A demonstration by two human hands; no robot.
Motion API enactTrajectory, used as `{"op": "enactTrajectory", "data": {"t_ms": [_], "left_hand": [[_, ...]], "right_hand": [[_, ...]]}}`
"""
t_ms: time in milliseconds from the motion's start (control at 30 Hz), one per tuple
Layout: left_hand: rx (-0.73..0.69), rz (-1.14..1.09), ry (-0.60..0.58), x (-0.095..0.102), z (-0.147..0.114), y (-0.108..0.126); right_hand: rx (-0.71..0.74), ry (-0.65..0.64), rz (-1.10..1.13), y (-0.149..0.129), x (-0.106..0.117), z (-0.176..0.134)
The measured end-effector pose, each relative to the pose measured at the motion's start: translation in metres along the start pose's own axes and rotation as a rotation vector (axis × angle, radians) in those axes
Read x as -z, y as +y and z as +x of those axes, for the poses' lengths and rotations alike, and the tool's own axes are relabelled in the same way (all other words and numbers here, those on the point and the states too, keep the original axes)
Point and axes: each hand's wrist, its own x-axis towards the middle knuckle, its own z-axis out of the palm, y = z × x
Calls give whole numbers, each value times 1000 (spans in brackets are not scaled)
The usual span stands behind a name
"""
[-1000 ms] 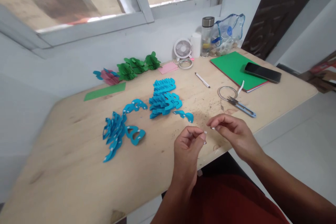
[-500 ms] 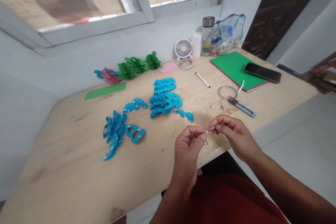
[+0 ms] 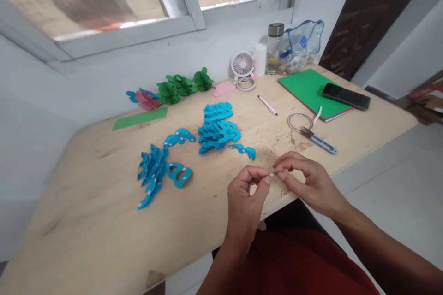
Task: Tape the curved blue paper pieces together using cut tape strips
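My left hand [image 3: 247, 198] and my right hand [image 3: 308, 182] meet fingertip to fingertip over the table's front edge. Between them is a small white piece [image 3: 271, 174], perhaps tape, pinched by my left thumb and forefinger. The right thumb and fingers are pressed together at its other end; whether they grip it is hard to see. Closest to the hands lies a curvy blue paper strip [image 3: 244, 150]. Beyond it sit stacked, pleated blue paper cutouts [image 3: 218, 133]. Further left, a pile of blue cutouts [image 3: 152, 170] bears small white patches.
Thread snips [image 3: 318, 141] lie beside a tape roll [image 3: 299, 122] at right. A phone [image 3: 346, 96] rests on a green folder [image 3: 308, 90]. A pen [image 3: 267, 105], small fan [image 3: 242, 64], glass bottle [image 3: 274, 48] and green paper shapes [image 3: 180, 85] stand or lie towards the wall.
My right fingertips have come left to meet the left ones at the white piece. A second white bit seen in the right fingers before is now hidden.
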Motion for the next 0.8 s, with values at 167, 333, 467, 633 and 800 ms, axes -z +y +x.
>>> {"op": "enactTrajectory", "data": {"t_ms": [167, 333, 467, 633, 800], "left_hand": [[-23, 59, -33, 3, 0, -2], [-33, 82, -46, 4, 0, -1], [-41, 111, -50, 4, 1, 1], [-63, 181, -44, 4, 1, 4], [-146, 281, -22, 3, -1, 4]], "right_hand": [[45, 3, -85, -1, -1, -1], [62, -4, -106, -2, -2, -2], [61, -14, -105, -1, -1, -2], [45, -16, -97, -2, -2, -1], [34, -18, -82, -2, -2, -1]]}}
